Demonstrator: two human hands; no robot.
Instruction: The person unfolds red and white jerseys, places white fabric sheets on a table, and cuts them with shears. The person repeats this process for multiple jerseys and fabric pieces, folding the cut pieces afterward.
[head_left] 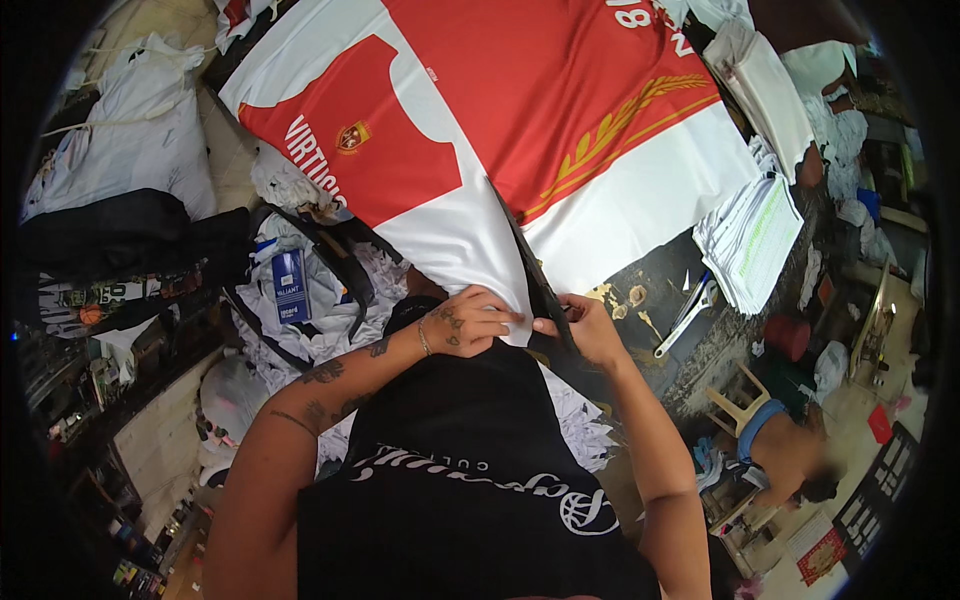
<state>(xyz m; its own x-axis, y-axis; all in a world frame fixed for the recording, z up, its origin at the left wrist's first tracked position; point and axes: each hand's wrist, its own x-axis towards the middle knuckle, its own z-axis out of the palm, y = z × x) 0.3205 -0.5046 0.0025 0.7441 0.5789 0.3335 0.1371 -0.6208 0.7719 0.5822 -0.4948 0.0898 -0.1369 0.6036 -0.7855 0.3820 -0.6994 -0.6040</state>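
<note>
Right at the near edge of the printed red-and-white fabric sheet (520, 130), the left hand (468, 322) has its fingers (500, 318) curled shut, pinching the white border of the cloth. Just beside it, the right hand (585, 330) is closed around the handles of long black scissors (530, 262), whose blades lie on the fabric. The blades' long axis runs up and slightly left, away from the body, along the white strip between the red sleeve-shaped panel and the larger red panel with the gold wheat motif. The sheet spreads away from both hands across the desk (650, 290); the right hand is nearer the blades. A stack of papers (750, 235) lies to the right, apart from the cloth, and white offcuts (330, 290) pile up on the left.
</note>
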